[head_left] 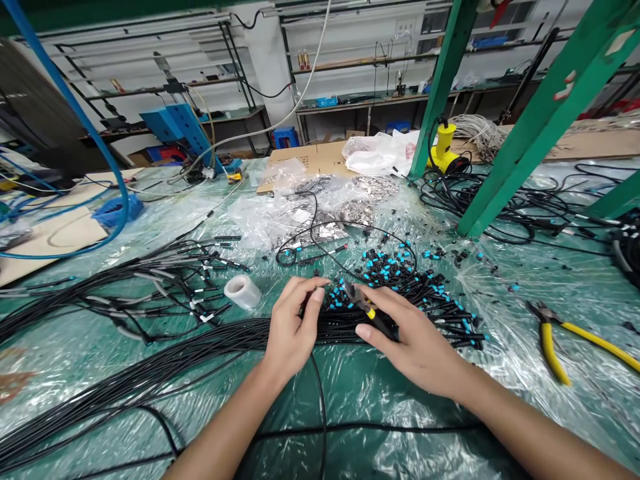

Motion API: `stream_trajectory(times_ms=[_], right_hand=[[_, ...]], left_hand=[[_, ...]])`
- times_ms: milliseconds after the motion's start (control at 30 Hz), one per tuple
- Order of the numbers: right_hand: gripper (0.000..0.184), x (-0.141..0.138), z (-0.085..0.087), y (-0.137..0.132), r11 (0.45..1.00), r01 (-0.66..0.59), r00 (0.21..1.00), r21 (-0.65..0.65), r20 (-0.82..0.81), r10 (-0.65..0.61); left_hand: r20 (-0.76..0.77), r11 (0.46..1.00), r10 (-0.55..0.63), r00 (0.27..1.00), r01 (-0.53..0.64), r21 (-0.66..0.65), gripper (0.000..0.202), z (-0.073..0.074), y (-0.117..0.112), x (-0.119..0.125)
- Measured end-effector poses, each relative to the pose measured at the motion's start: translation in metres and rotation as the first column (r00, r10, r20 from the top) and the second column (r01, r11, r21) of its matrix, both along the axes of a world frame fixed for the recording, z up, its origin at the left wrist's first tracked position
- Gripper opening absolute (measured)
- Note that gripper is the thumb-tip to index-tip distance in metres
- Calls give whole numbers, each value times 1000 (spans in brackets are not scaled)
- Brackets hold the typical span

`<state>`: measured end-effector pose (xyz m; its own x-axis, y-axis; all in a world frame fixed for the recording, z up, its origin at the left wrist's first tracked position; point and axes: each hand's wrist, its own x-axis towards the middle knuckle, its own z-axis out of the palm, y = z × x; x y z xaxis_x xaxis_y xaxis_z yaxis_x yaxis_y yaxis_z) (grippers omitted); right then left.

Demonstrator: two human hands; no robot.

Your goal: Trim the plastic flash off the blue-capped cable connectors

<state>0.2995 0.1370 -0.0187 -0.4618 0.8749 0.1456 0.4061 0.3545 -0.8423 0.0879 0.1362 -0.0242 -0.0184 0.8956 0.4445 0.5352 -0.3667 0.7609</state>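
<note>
Two hands at black cable bundle — left hand curled on it, steadying cables; right hand half-shut on yellow-banded tool, for working close; blue-tipped connectors just past fingertips.

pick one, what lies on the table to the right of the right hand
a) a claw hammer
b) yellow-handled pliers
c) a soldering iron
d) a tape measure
B, the yellow-handled pliers lie on the plastic sheeting with their handles spread, to the right of the right hand.
</note>
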Motion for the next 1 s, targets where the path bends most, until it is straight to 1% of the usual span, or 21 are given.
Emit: stream_trajectory(times_ms=[33,67,100,133,200,267,300,333,400,467,533,667,733,767,800,833,867,900,933,967,1000], right_hand=[[53,-1,-1,-2,999,-6,999,42,39,4],[53,-2,-2,-4,998,-11,999,58,46,8],[53,-2,-2,-5,999,-12,1000,45,19,12],[53,-3,-1,-7,1000,-21,999,2,-34,21],[53,-4,2,-10,983,-88,985,-162,-162,62],[50,-4,8,-12,920,-222,960,-322,-236,150],[47,-4,10,-12,881,-285,948,-377,-245,201],[46,-4,12,-12,853,-321,941,-411,-239,239],[43,-4,14,-11,837,-312,948,-450,-204,244],[45,-3,14,-9,846,-242,968,-474,-173,180],[47,-2,13,-8,870,-177,982,-460,-143,124],[44,-4,10,-8,947,-89,995,-309,-72,70],[44,-3,8,-7,977,-23,999,-211,-35,16],[45,-2,8,-5,991,25,1000,-133,-12,-27],[46,1,8,-2,996,78,997,-29,22,-78],[47,6,8,3,986,129,989,104,66,-136],[47,11,8,8,953,167,974,253,111,-200],[45,18,9,14,902,186,949,389,166,-267],[43,26,10,21,835,190,918,516,208,-338],[42,34,12,28,773,186,884,607,241,-401],[42,42,14,34,720,188,846,669,262,-464]], left_hand=[[46,999,-9,999,11,-53,20,0,0,1],[102,994,-13,995,23,-106,21,0,0,1],[167,987,-10,986,36,-155,21,0,0,2],[235,979,-3,972,51,-198,21,0,1,2],[354,964,12,935,83,-252,22,-1,2,3],[428,957,14,904,111,-266,22,-1,3,3],[451,957,12,892,120,-264,23,-1,3,3],[470,958,9,882,127,-258,23,-1,4,4],[508,958,7,861,140,-251,22,-1,4,4],[541,956,6,841,153,-249,22,-2,5,5],[561,955,5,827,162,-248,23,-2,5,6],[565,951,-5,825,179,-253,24,-1,4,8],[563,946,-7,826,189,-264,25,0,3,8],[561,945,-8,828,189,-266,25,1,3,7],[555,946,-10,832,188,-264,24,2,3,7],[547,949,-16,837,185,-256,23,4,3,6],[538,953,-23,843,182,-244,23,6,3,6],[529,956,-34,848,182,-230,22,9,3,7],[519,959,-47,853,184,-215,21,14,2,8],[507,961,-65,859,191,-200,21,20,1,10],[489,962,-86,868,199,-185,20,27,0,13]])
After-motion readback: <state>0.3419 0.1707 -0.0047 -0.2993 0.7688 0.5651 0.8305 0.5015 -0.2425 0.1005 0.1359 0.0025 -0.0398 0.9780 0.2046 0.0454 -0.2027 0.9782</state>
